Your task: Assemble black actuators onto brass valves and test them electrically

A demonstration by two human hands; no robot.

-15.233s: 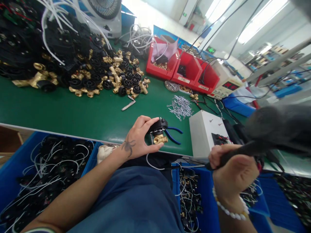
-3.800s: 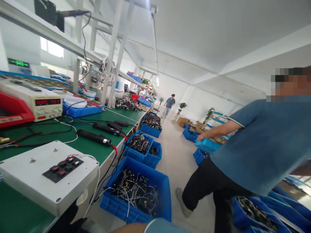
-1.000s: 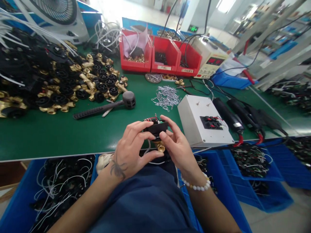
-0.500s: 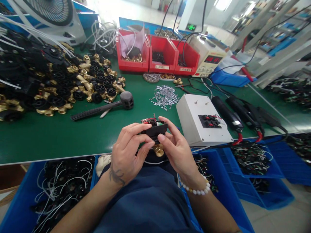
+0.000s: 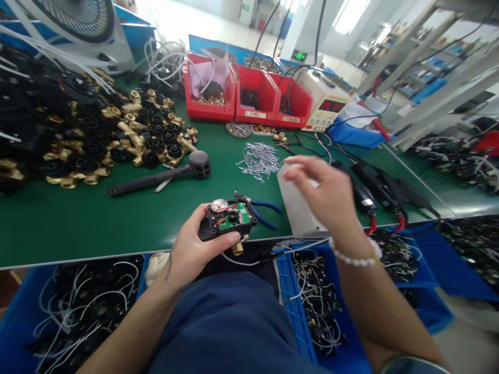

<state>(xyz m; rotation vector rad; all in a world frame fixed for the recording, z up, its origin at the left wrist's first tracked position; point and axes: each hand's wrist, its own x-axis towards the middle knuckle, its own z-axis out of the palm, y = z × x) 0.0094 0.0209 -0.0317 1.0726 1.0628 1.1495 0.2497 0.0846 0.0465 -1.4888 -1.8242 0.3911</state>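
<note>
My left hand (image 5: 197, 244) is closed around a black plastic housing (image 5: 244, 228), its open side facing up. Inside lie a green circuit board (image 5: 245, 212), red wires and a round silvery part (image 5: 219, 206). A brass fitting (image 5: 237, 249) sticks out below the housing, and a white cable runs off beneath. Blue-handled pliers (image 5: 268, 206) lie on the bench just right of the housing. My right hand (image 5: 322, 192) is raised over the white box (image 5: 292, 202), hiding most of its top. Motion blurs its fingers, so their grip cannot be made out.
A black mallet (image 5: 198, 165) lies left of a pile of metal clips (image 5: 259, 158). Brass valve bodies (image 5: 132, 135) are heaped at the left. Red bins (image 5: 255, 117) and a power supply (image 5: 322, 111) stand behind. Black electric screwdrivers (image 5: 358, 192) lie at the right; blue crates sit below.
My right hand has left the housing and moved right, over the white box. My left hand keeps hold of the housing, now tilted so its circuit board shows. The view has shifted slightly.
</note>
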